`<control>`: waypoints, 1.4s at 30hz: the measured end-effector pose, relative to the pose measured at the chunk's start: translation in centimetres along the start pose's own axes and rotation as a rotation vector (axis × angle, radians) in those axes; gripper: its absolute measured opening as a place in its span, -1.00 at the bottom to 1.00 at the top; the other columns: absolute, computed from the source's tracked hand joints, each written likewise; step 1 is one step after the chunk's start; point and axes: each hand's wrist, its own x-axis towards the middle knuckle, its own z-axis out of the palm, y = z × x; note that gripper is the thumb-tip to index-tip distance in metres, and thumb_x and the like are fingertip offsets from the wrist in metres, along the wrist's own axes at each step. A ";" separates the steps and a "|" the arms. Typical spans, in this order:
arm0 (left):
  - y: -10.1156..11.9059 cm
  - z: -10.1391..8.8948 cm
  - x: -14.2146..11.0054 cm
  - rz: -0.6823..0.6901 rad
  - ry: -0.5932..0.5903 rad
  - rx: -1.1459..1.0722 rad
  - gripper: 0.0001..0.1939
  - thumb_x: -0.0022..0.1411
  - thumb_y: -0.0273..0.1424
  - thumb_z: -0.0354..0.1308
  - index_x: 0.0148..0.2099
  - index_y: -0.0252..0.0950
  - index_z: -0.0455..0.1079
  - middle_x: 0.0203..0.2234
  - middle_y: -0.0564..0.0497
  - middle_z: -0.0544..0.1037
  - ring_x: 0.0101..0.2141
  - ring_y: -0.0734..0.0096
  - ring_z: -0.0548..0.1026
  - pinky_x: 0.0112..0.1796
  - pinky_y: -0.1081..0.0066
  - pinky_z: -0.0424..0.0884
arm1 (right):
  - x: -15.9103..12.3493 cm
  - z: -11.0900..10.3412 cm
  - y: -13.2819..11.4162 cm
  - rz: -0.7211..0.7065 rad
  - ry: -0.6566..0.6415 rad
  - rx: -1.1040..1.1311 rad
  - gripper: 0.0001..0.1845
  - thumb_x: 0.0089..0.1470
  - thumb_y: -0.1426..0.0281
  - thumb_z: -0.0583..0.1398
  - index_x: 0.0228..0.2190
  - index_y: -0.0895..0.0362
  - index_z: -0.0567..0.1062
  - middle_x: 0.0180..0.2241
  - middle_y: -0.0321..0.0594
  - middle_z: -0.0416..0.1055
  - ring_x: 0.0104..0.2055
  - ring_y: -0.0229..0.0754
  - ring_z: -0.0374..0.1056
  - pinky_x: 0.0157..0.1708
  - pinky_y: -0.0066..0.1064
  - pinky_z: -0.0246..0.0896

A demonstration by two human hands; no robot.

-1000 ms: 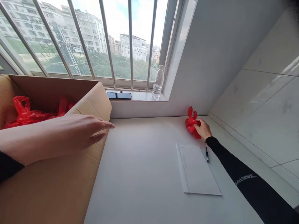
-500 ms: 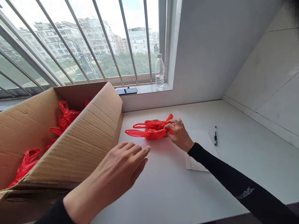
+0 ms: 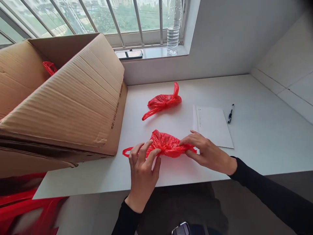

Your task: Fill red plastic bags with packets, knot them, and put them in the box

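Note:
A knotted red plastic bag lies near the front of the white table, between my two hands. My left hand bends over its left side, fingers closed on the gathered plastic by the knot, with a handle loop sticking out to the left. On the other side my right hand pinches the bag's right handle between thumb and fingers. Farther back rests a second red plastic bag, tied, one handle pointing up and another toward me. What the bags contain is hidden.
At left stands a big open cardboard box with red plastic inside. White paper and a pen lie to the right. On the windowsill are a phone and a water bottle. A red stool is below left.
One bag has come toward me, away from the other, which stays behind. My left hand has moved onto it, and my right hand came nearer with it. The view has tilted down.

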 end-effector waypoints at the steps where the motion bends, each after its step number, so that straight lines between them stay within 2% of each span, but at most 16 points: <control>1: 0.0 0.0 0.0 0.005 -0.017 -0.016 -0.77 0.36 -0.54 0.22 0.04 -0.25 0.50 0.03 -0.17 0.58 0.10 -0.05 0.40 0.20 -0.13 0.19 | -0.2 0.2 0.0 0.020 -0.028 -0.010 -0.72 0.28 0.50 0.17 0.00 0.01 0.39 -0.10 -0.27 0.53 -0.09 -0.19 0.46 0.40 0.24 -0.05; 3: -0.1 0.1 0.0 0.008 -0.045 -0.045 -0.72 0.37 -0.55 0.20 0.09 -0.24 0.45 -0.13 -0.06 0.63 -0.04 0.10 0.48 0.25 -0.13 0.13 | -0.4 0.8 -0.2 0.035 -0.056 -0.043 -0.56 0.22 0.48 0.22 0.11 0.03 0.35 0.00 -0.18 0.48 0.04 -0.12 0.43 0.42 0.28 -0.13; 5: -0.1 0.0 0.1 0.005 -0.055 -0.061 -0.74 0.38 -0.54 0.20 0.07 -0.20 0.45 -0.23 0.02 0.63 -0.15 0.21 0.50 0.26 -0.11 0.12 | -0.6 1.4 -0.9 0.003 -0.002 -0.097 -0.43 0.17 0.45 0.26 0.19 0.06 0.31 0.11 -0.08 0.40 0.18 -0.03 0.35 0.44 0.31 -0.19; 8: 0.5 -0.3 0.2 -0.004 -0.058 -0.087 -0.84 0.38 -0.50 0.23 -0.03 -0.19 0.45 -0.27 0.05 0.62 -0.18 0.24 0.51 0.24 -0.08 0.17 | -0.7 2.2 -2.5 -0.115 0.157 -0.135 -0.46 0.17 0.36 0.30 0.16 0.07 0.37 0.16 -0.04 0.35 0.27 0.06 0.23 0.44 0.32 -0.20; 11: 1.4 -0.9 0.3 -0.026 -0.081 -0.163 -0.88 0.38 -0.48 0.23 -0.07 -0.17 0.44 -0.28 0.07 0.61 -0.20 0.27 0.51 0.23 -0.04 0.18 | -0.7 2.9 -3.6 -0.187 0.232 -0.112 -0.62 0.23 0.33 0.29 0.07 0.06 0.45 0.04 -0.10 0.44 0.16 0.02 0.30 0.44 0.32 -0.19; 16: 1.6 -1.6 0.3 -0.076 -0.151 -0.266 -0.89 0.42 -0.48 0.17 -0.19 -0.17 0.40 -0.37 0.12 0.56 -0.27 0.32 0.48 0.20 0.02 0.18 | -0.5 3.5 -3.2 -0.125 0.252 -0.079 -0.88 0.32 0.51 0.18 -0.12 0.12 0.46 -0.22 -0.25 0.50 -0.10 -0.17 0.37 0.45 0.20 -0.09; 19: 1.2 -1.7 0.2 -0.094 -0.130 -0.277 -0.90 0.44 -0.48 0.15 -0.19 -0.18 0.38 -0.35 0.10 0.55 -0.26 0.33 0.45 0.13 0.11 0.23 | -0.6 3.2 -2.7 -0.105 0.274 -0.069 -0.88 0.31 0.52 0.19 -0.13 0.12 0.46 -0.21 -0.25 0.49 -0.08 -0.17 0.37 0.44 0.19 -0.09; 20: 1.1 -1.7 0.1 -0.099 -0.133 -0.280 -0.92 0.44 -0.48 0.15 -0.12 -0.17 0.40 -0.32 0.09 0.56 -0.24 0.32 0.46 0.09 0.15 0.26 | -0.7 3.0 -2.6 -0.098 0.287 -0.066 -0.87 0.31 0.52 0.20 -0.13 0.11 0.47 -0.19 -0.24 0.49 -0.07 -0.17 0.36 0.43 0.19 -0.09; 22: 1.1 -1.6 0.1 -0.098 -0.170 -0.294 -0.79 0.45 -0.46 0.15 0.08 -0.14 0.40 -0.26 0.08 0.58 -0.20 0.31 0.46 0.03 0.20 0.29 | -0.9 2.8 -2.5 -0.096 0.310 -0.054 -0.86 0.30 0.52 0.22 -0.12 0.09 0.48 -0.17 -0.23 0.48 -0.06 -0.17 0.36 0.41 0.18 -0.05; 24: 1.5 -1.4 0.1 -0.090 -0.224 -0.319 -0.72 0.45 -0.43 0.17 0.16 -0.10 0.39 -0.28 0.11 0.58 -0.22 0.33 0.47 0.00 0.23 0.29 | -1.1 2.8 -2.6 -0.106 0.328 -0.038 -0.83 0.29 0.53 0.23 -0.11 0.08 0.50 -0.16 -0.21 0.46 -0.04 -0.16 0.34 0.37 0.12 0.06; 27: 2.1 -1.1 0.3 -0.085 -0.269 -0.350 -0.94 0.46 -0.41 0.15 -0.07 -0.15 0.43 -0.37 0.15 0.54 -0.33 0.40 0.44 -0.03 0.25 0.27 | -1.3 3.0 -2.8 -0.096 0.351 -0.034 -0.82 0.27 0.55 0.24 -0.13 0.07 0.53 -0.15 -0.18 0.42 -0.01 -0.12 0.31 0.31 0.06 0.15; 29: 2.2 -1.1 0.5 -0.093 -0.269 -0.348 -0.92 0.47 -0.42 0.13 -0.16 -0.17 0.41 -0.39 0.15 0.52 -0.34 0.40 0.43 -0.07 0.26 0.27 | -1.4 3.1 -2.9 -0.081 0.352 -0.048 -0.83 0.27 0.55 0.24 -0.15 0.08 0.53 -0.15 -0.18 0.41 -0.01 -0.12 0.30 0.33 0.08 0.12; 33: 1.4 -1.6 0.5 -0.133 -0.225 -0.316 -0.90 0.48 -0.41 0.09 -0.17 -0.19 0.40 -0.34 0.08 0.50 -0.28 0.33 0.41 -0.15 0.27 0.27 | -1.7 2.8 -2.5 -0.042 0.366 -0.090 -0.84 0.27 0.54 0.22 -0.15 0.08 0.49 -0.15 -0.17 0.39 -0.01 -0.07 0.28 0.27 0.11 0.14; 36: 0.2 -2.3 0.2 -0.234 -0.191 -0.333 -0.89 0.49 -0.39 0.08 -0.15 -0.17 0.41 -0.34 0.06 0.47 -0.28 0.33 0.41 -0.19 0.29 0.30 | -2.2 2.4 -2.1 0.065 0.395 -0.084 -0.85 0.29 0.51 0.21 -0.13 0.06 0.46 -0.13 -0.13 0.39 0.00 -0.02 0.26 0.08 0.01 0.28; 39: -0.5 -2.7 -0.2 -0.330 -0.191 -0.383 -0.87 0.49 -0.35 0.08 -0.18 -0.16 0.42 -0.34 0.06 0.46 -0.27 0.33 0.43 -0.22 0.32 0.34 | -2.5 2.5 -2.0 0.155 0.383 -0.005 -0.86 0.31 0.50 0.18 -0.13 0.03 0.44 -0.14 -0.16 0.42 -0.04 -0.04 0.28 -0.07 -0.10 0.30; 42: -0.3 -2.6 -0.4 -0.321 -0.153 -0.397 -0.87 0.48 -0.36 0.10 0.00 -0.13 0.44 -0.11 -0.01 0.48 -0.07 0.30 0.45 -0.12 0.32 0.42 | -2.4 2.9 -2.4 0.152 0.369 0.060 -0.84 0.31 0.53 0.15 -0.14 0.04 0.41 -0.20 -0.23 0.45 -0.13 -0.10 0.29 -0.10 -0.15 0.27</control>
